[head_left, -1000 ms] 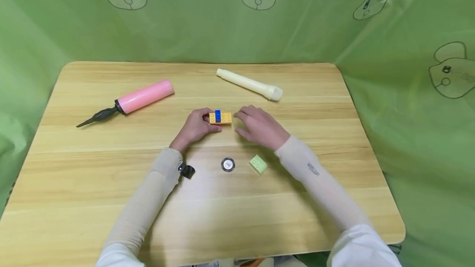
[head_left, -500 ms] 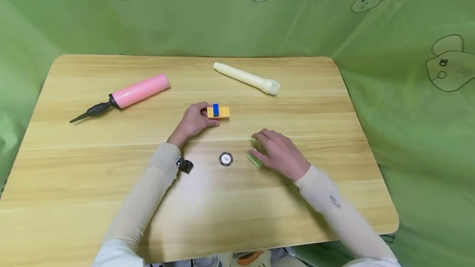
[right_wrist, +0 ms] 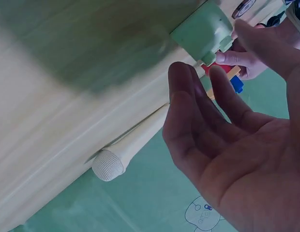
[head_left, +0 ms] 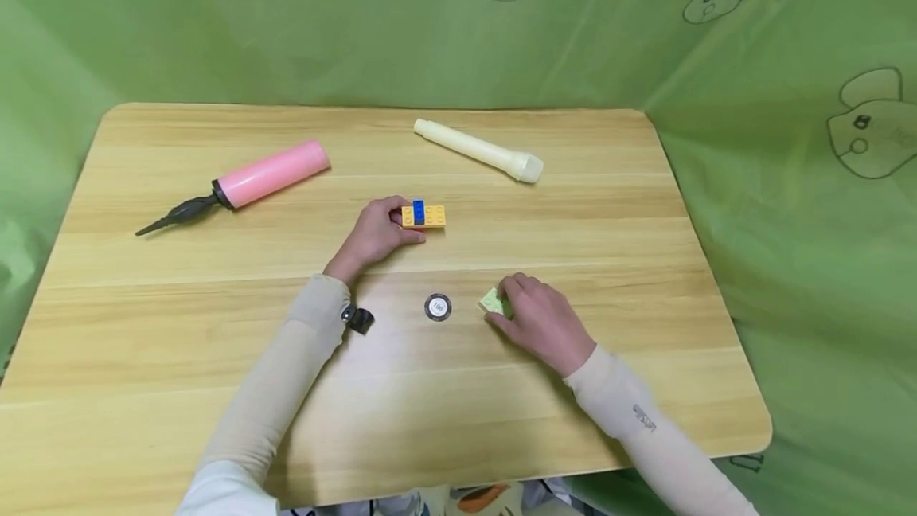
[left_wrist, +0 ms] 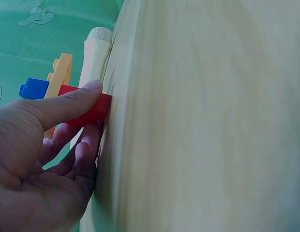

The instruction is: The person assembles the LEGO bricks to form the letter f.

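In the head view my left hand holds a small stack of toy bricks near the table's middle. The left wrist view shows a red brick at its bottom, pinched by thumb and fingers, under a flat yellow piece that bears a small blue brick. My right hand is at a light green toy brick on the table, thumb and fingers on either side of it. From the right wrist the fingers look relaxed, with a gap between fingertips and green brick.
A round black-and-white chip lies left of the green brick. Farther back are a cream toy microphone and a pink hand pump with a black nozzle. Green printed cloth hangs behind the wooden table.
My right hand has come away from the brick stack, back and to the right, down to the green brick. The left hand keeps holding the stack in place.
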A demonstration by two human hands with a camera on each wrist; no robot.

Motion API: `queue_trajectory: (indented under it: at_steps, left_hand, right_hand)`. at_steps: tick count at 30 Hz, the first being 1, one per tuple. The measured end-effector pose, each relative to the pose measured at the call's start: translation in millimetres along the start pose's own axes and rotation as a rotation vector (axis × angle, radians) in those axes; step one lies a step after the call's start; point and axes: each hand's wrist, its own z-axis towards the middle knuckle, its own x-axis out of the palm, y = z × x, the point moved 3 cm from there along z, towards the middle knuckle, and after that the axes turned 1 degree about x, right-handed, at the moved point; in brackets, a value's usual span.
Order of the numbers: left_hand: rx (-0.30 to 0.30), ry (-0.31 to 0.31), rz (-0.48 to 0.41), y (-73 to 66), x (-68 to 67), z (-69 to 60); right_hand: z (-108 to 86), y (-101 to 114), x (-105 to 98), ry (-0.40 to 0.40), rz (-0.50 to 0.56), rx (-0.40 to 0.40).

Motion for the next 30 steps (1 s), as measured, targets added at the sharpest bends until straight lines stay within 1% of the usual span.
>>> queue_trajectory:
  at_steps: [5,9,12,16,19,22,25,28,30]
  left_hand:
    - [-0.002,0.001,0.003,-2.3,-0.1,-0.4]
    - [0.002,0.005,-0.003,-1.4,0.7,0.7]
    - [0.001,0.008,-0.011,-0.4,0.8,1.3]
    - [0.003,0.004,-0.014,-1.0,-0.7,0.9]
    - [0.004,0.003,-0.009,-1.3,-1.7,0.7]
    - [0.003,0.002,-0.003,-0.5,-2.1,0.2]
    - [0.008,-0.002,-0.003,0.5,-2.0,0.3]
    - [0.019,0.0,-0.005,0.0,-1.2,1.1]
    - [0.027,0.014,-0.002,-1.2,-0.3,1.6]
  right_hand:
    - [4.9,2.2,-3.1,0.005,0.001,-0.026]
    - [17.8,4.0,-10.8,-0.009,0.009,-0.032]
    - [34.1,5.8,-17.6,-0.013,0.032,-0.038]
    - [62.5,7.1,-24.8,-0.036,0.049,-0.054]
    - [84.3,8.4,-30.1,-0.062,0.047,-0.08]
    - [103.8,12.3,-36.0,-0.071,0.057,-0.112]
    - [121.4,18.0,-40.7,-0.05,0.077,-0.15]
    - [136.5,22.9,-41.8,-0.003,0.086,-0.187]
    - [143.8,25.3,-40.8,0.03,0.091,-0.207]
